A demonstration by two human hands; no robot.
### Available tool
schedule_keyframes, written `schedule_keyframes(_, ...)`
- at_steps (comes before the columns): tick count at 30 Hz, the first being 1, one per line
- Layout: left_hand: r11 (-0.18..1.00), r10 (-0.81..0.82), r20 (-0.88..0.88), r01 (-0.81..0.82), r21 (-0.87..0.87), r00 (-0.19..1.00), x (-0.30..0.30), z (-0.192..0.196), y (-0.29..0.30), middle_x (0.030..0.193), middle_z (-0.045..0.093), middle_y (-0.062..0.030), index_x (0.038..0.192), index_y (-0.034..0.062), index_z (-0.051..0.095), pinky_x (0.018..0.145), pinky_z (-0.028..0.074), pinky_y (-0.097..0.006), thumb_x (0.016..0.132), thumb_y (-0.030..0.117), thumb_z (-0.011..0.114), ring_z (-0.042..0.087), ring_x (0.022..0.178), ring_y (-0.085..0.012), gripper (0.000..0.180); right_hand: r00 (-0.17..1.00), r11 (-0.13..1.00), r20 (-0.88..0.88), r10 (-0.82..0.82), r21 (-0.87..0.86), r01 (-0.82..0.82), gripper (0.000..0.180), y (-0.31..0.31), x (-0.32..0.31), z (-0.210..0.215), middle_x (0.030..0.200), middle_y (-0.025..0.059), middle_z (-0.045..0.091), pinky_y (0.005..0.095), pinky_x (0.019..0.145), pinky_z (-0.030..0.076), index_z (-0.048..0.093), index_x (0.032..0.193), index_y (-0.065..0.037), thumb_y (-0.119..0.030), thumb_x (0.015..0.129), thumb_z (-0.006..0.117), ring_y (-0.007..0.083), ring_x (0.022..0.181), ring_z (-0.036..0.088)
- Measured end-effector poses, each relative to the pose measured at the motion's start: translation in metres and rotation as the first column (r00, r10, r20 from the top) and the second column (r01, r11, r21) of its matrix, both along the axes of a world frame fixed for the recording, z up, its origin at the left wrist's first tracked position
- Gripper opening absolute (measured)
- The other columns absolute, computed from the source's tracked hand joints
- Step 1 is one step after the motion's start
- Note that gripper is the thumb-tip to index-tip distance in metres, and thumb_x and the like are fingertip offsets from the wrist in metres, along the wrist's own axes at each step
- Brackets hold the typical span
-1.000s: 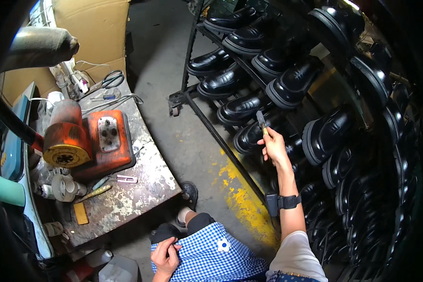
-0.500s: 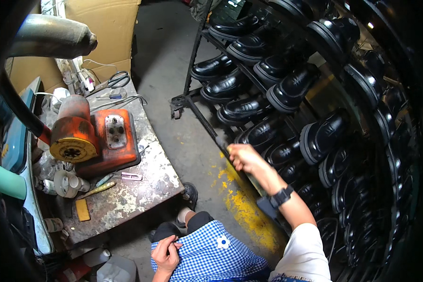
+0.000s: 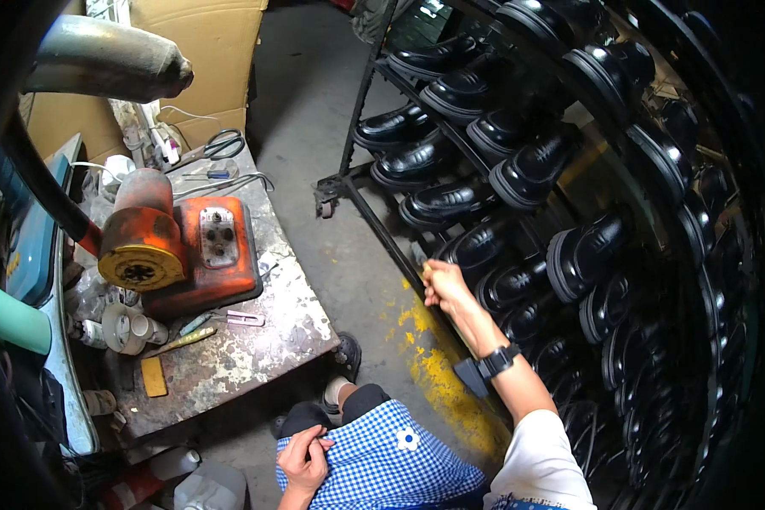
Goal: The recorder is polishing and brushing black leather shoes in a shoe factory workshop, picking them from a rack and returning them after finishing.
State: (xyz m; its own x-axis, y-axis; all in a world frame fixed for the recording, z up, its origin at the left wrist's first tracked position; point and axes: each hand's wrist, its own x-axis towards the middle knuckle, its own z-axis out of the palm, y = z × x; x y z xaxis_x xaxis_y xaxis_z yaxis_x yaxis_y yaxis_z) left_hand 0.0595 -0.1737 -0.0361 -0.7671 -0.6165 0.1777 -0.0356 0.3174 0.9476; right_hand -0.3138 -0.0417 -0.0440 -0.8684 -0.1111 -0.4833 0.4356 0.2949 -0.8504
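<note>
At the shoe rack [image 3: 374,191], the right hand [image 3: 444,287] is closed on the frame rail beside a black shoe [image 3: 478,246] on a lower tier; a small dark object seems to project from its grip, but what it is cannot be determined. The left hand [image 3: 304,455] lies relaxed, fingers loosely curled, on the checked cloth [image 3: 382,463] over the lap and holds nothing. The rack tiers are filled with black shoes, soles outward, all seated on their pegs; none is lifted off. On the bench [image 3: 255,340] to the left, the orange machine [image 3: 187,251], the scissors [image 3: 217,149] and the small tools lie untouched, well apart from both hands. Judged from this layout, work is at the rack: no shoe has been drawn yet, and nothing is at the bench.
</note>
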Motion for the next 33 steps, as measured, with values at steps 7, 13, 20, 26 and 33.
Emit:
schedule_keyframes(7,1.0,-0.011,0.011,0.011,0.023,1.0,0.001,0.0,0.001,0.08,0.067,-0.0165,0.09,-0.0083,0.063,0.057,0.053,-0.025,0.081,-0.008,0.047,0.068,0.062,-0.0177,0.019,0.96,0.977,-0.187,-0.207,-0.086,0.194,0.036,0.005,-0.027,0.025,0.064,0.0061,0.049,0.0302,0.032,0.045,0.047,0.122,0.002,-0.004,0.087,0.045,0.0129,0.039,0.046)
schedule_keyframes(13,1.0,-0.014,-0.001,0.014,-0.002,1.0,-0.001,-0.001,0.0,0.079,0.066,-0.0165,0.091,-0.0083,0.063,0.056,0.053,-0.025,0.082,-0.008,0.047,0.068,0.063,-0.0179,0.019,0.993,0.992,0.062,0.098,0.074,-0.102,0.048,0.0,-0.001,0.016,0.064,0.0057,0.051,0.0301,0.033,0.045,0.047,0.13,0.001,0.001,0.082,0.051,0.0113,0.04,0.046)
schedule_keyframes(20,1.0,-0.007,0.01,0.007,-0.003,1.0,0.002,-0.003,0.001,0.08,0.067,-0.0155,0.091,-0.0068,0.064,0.056,0.053,-0.024,0.082,-0.008,0.047,0.068,0.062,-0.0176,0.019,0.968,0.989,-0.209,-0.142,-0.076,0.129,0.037,0.003,-0.018,0.024,0.062,0.0043,0.048,0.0281,0.032,0.043,0.051,0.12,0.005,-0.002,0.084,0.047,0.0108,0.039,0.046)
schedule_keyframes(26,1.0,-0.003,0.001,0.003,-0.013,1.0,0.002,-0.004,0.001,0.08,0.067,-0.0158,0.092,-0.0066,0.064,0.056,0.054,-0.024,0.082,-0.008,0.047,0.068,0.062,-0.0177,0.02,0.988,0.998,-0.149,0.045,0.059,-0.037,0.049,-0.004,0.0,0.011,0.063,0.0083,0.056,0.0301,0.035,0.048,0.045,0.133,0.001,-0.006,0.085,0.051,0.0125,0.038,0.048)
schedule_keyframes(33,1.0,-0.016,0.018,0.016,0.004,1.0,0.002,-0.001,-0.001,0.08,0.067,-0.0162,0.092,-0.0071,0.063,0.056,0.054,-0.024,0.082,-0.008,0.047,0.069,0.064,-0.018,0.019,0.973,0.965,0.012,0.231,0.122,-0.231,0.048,-0.008,-0.004,0.006,0.072,0.0082,0.06,0.0307,0.037,0.049,0.048,0.131,0.0,-0.006,0.084,0.054,0.0128,0.041,0.049)
